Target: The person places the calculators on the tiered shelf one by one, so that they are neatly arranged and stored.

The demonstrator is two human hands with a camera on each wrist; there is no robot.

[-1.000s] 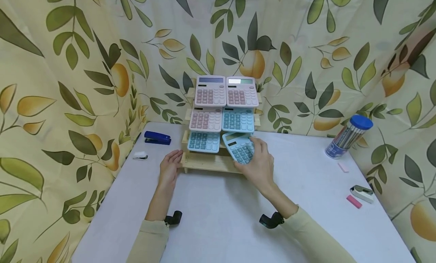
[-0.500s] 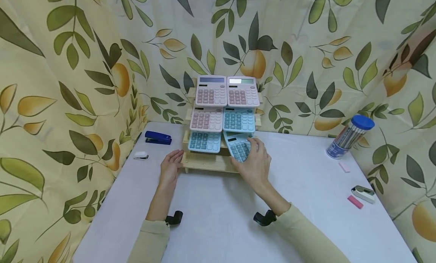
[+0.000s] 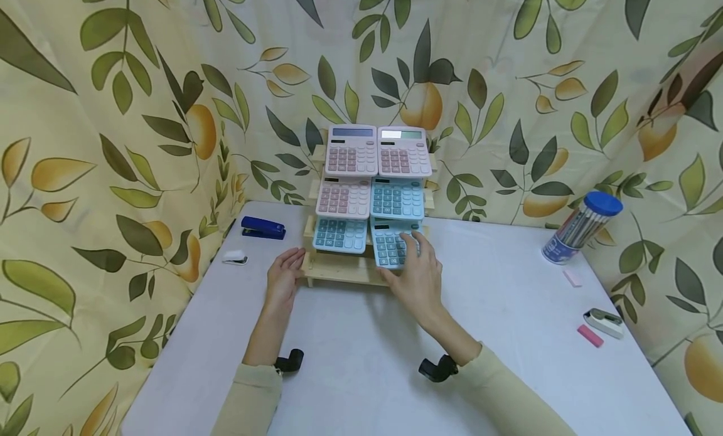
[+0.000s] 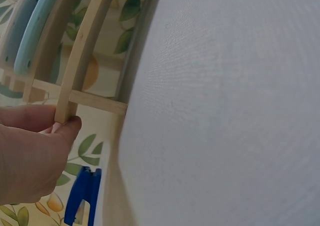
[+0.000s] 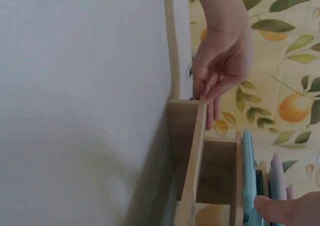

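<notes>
A stepped wooden rack (image 3: 344,271) holds calculators in three rows of two. The top pair is pink, the middle row is pink (image 3: 342,197) and blue (image 3: 397,199), and the lower row is blue. My left hand (image 3: 282,276) pinches the left end of the rack's lowest slat (image 4: 82,56) between thumb and finger, as the left wrist view shows. With my right hand (image 3: 419,282) I hold the lower right blue calculator (image 3: 388,251), thumb at its bottom edge and fingers over its right side. That calculator sits nearly straight beside the lower left one (image 3: 340,236).
Left of the rack lie a blue stapler (image 3: 263,228) and a small white stapler (image 3: 234,257). On the right stand a blue-lidded tub of pencils (image 3: 578,229), a white-and-green stapler (image 3: 603,323) and two pink erasers (image 3: 590,335). A patterned curtain (image 3: 480,78) hangs behind.
My right hand has moved slightly left and turned the tilted blue calculator almost straight on the rack. Its fingers have shifted onto the calculator's right side. My left hand stays on the rack.
</notes>
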